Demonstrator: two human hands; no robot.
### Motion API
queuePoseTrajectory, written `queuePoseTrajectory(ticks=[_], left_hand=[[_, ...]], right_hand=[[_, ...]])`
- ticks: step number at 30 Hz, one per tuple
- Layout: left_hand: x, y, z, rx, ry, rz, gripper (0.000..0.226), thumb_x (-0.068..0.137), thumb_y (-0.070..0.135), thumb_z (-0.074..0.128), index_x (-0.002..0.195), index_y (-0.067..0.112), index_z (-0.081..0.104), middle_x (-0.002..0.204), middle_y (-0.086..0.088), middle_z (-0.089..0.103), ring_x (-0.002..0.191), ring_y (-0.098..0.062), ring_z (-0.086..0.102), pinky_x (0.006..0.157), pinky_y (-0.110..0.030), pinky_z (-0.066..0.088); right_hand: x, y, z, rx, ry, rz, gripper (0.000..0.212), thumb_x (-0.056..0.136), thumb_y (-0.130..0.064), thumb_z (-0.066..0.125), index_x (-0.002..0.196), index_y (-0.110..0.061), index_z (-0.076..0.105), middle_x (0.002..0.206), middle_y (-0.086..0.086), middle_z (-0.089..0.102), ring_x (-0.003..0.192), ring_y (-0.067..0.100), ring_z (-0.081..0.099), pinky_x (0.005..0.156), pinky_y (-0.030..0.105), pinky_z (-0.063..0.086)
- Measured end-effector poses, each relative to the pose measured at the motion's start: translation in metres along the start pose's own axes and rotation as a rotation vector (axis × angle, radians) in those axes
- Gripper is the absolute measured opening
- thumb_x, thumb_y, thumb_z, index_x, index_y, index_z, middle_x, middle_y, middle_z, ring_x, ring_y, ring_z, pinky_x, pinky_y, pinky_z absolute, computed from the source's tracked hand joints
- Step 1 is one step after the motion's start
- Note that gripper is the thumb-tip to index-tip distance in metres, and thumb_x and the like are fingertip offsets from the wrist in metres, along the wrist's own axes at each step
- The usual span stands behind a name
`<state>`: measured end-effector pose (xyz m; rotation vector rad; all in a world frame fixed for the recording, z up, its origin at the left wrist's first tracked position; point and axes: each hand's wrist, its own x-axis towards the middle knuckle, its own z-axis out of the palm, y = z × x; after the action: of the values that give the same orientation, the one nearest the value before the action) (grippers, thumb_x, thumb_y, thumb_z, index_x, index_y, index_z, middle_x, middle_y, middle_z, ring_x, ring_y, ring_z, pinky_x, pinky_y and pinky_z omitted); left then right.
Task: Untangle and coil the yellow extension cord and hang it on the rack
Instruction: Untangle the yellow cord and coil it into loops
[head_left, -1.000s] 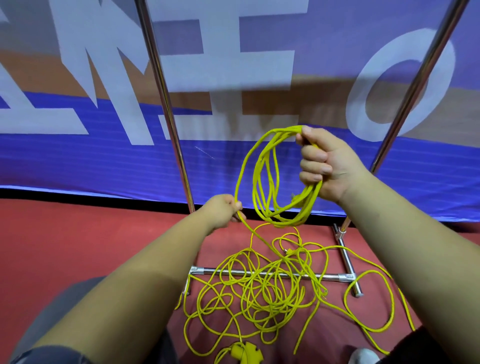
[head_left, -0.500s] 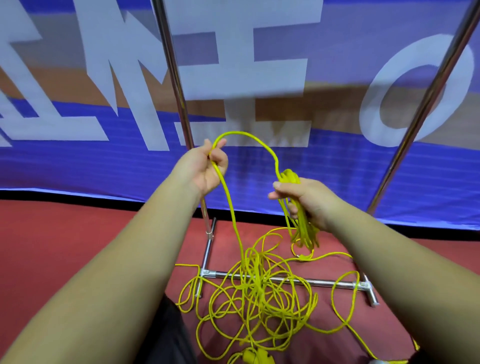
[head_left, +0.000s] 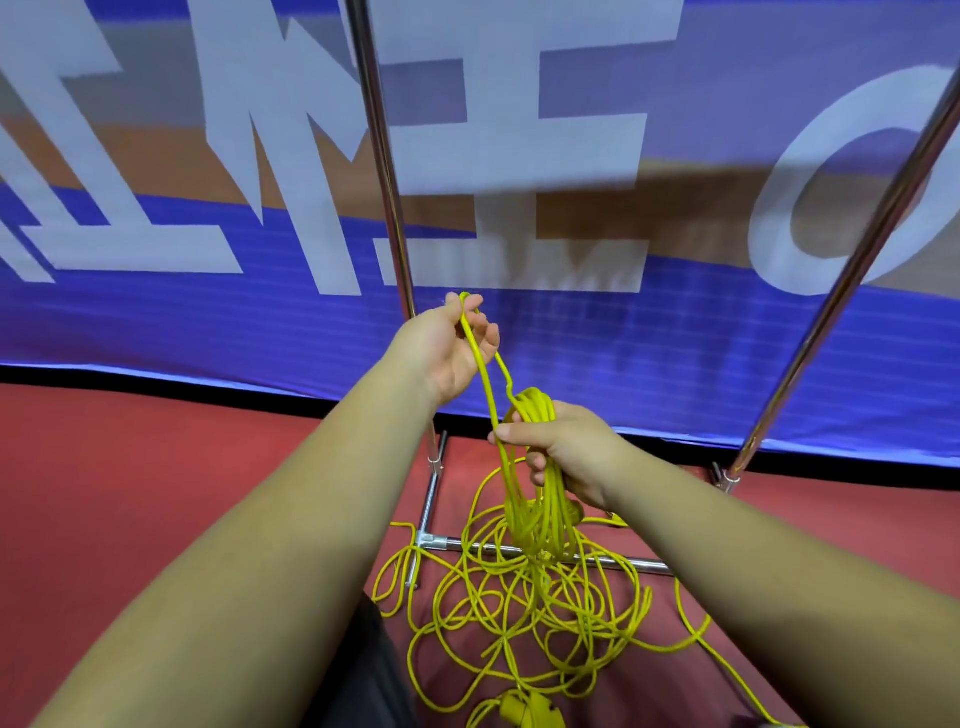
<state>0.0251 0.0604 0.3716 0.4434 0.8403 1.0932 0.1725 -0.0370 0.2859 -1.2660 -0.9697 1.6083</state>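
The right grip (head_left: 566, 452) is clenched round the gathered loops of the yellow extension cord (head_left: 535, 410), the left grip (head_left: 447, 348) pinches one strand raised just above it, and the rest lies tangled on the floor (head_left: 156, 493) across the base of the rack (head_left: 384, 182). To lay this loop well, match its length to the others and draw slack gently, since the heap may hide a knot, though I cannot tell.

A large blue banner (head_left: 156, 322) fills the back, printed with big pale letters (head_left: 587, 156) and a tan band (head_left: 701, 208), perhaps partly shadow; the print is blurred. A black strip (head_left: 156, 378) edges its foot. Below lies a dull red floor (head_left: 130, 467), evenly lit, running to both sides.
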Motion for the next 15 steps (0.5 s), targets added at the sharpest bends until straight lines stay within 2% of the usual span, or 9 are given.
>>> queuePoseTrajectory(ticks=[4,6,8,10,12,14,15], left_hand=[[-0.003,0.002,-0.015,0.543,0.134,0.106,0.049,0.107,0.05,0.047,0.111,0.009,0.072,0.09,-0.002,0.067,0.083,-0.019,0.069,0.074,-0.036,0.062],[-0.003,0.001,-0.02,0.754,0.193,0.141,0.058,0.107,0.058,0.039,0.107,0.01,0.072,0.096,-0.005,0.071,0.085,-0.023,0.071,0.072,-0.038,0.063],[-0.004,-0.003,-0.024,0.879,0.193,0.068,0.055,0.11,0.051,0.034,0.111,0.007,0.067,0.099,-0.009,0.072,0.082,-0.026,0.071,0.068,-0.038,0.062],[-0.006,-0.014,-0.029,1.025,0.094,-0.054,0.033,0.11,0.027,0.043,0.124,0.004,0.061,0.101,-0.01,0.071,0.081,-0.027,0.07,0.067,-0.037,0.06],[-0.005,-0.03,-0.039,1.306,-0.145,-0.117,0.028,0.102,0.013,0.057,0.13,0.009,0.06,0.105,-0.008,0.073,0.088,-0.024,0.072,0.071,-0.034,0.057],[-0.004,-0.05,-0.044,1.518,-0.378,-0.167,0.032,0.098,0.015,0.066,0.13,0.019,0.064,0.118,-0.005,0.074,0.107,-0.02,0.07,0.081,-0.034,0.053],[-0.005,-0.059,-0.044,1.565,-0.444,-0.181,0.03,0.098,0.018,0.067,0.128,0.022,0.065,0.123,-0.006,0.072,0.111,-0.018,0.068,0.084,-0.034,0.052]], right_hand=[[0.003,-0.002,-0.003,0.002,0.107,-0.029,0.035,0.087,-0.011,0.084,0.107,-0.011,0.055,0.103,0.022,0.079,0.044,0.011,0.043,0.045,0.025,0.041],[0.003,-0.006,-0.007,0.003,0.179,-0.054,0.03,0.089,-0.01,0.082,0.105,-0.009,0.056,0.081,0.01,0.079,0.042,0.012,0.042,0.043,0.023,0.04],[0.004,-0.012,-0.012,-0.017,0.282,-0.07,0.029,0.087,-0.01,0.084,0.099,-0.011,0.058,0.055,-0.001,0.065,0.04,0.012,0.042,0.042,0.022,0.039],[0.007,-0.017,-0.017,-0.019,0.361,-0.081,0.032,0.081,-0.012,0.088,0.097,-0.012,0.06,0.05,0.0,0.052,0.04,0.013,0.042,0.043,0.024,0.04],[0.007,-0.023,-0.02,-0.005,0.393,-0.092,0.034,0.079,-0.014,0.09,0.1,-0.01,0.064,0.054,0.004,0.049,0.04,0.013,0.042,0.043,0.025,0.039],[0.005,-0.029,-0.023,0.012,0.409,-0.1,0.029,0.082,-0.014,0.088,0.102,-0.006,0.069,0.051,0.001,0.05,0.041,0.012,0.041,0.042,0.024,0.039],[0.004,-0.032,-0.024,0.022,0.407,-0.1,0.025,0.084,-0.015,0.086,0.101,-0.003,0.073,0.049,-0.001,0.05,0.042,0.013,0.04,0.042,0.023,0.038]])
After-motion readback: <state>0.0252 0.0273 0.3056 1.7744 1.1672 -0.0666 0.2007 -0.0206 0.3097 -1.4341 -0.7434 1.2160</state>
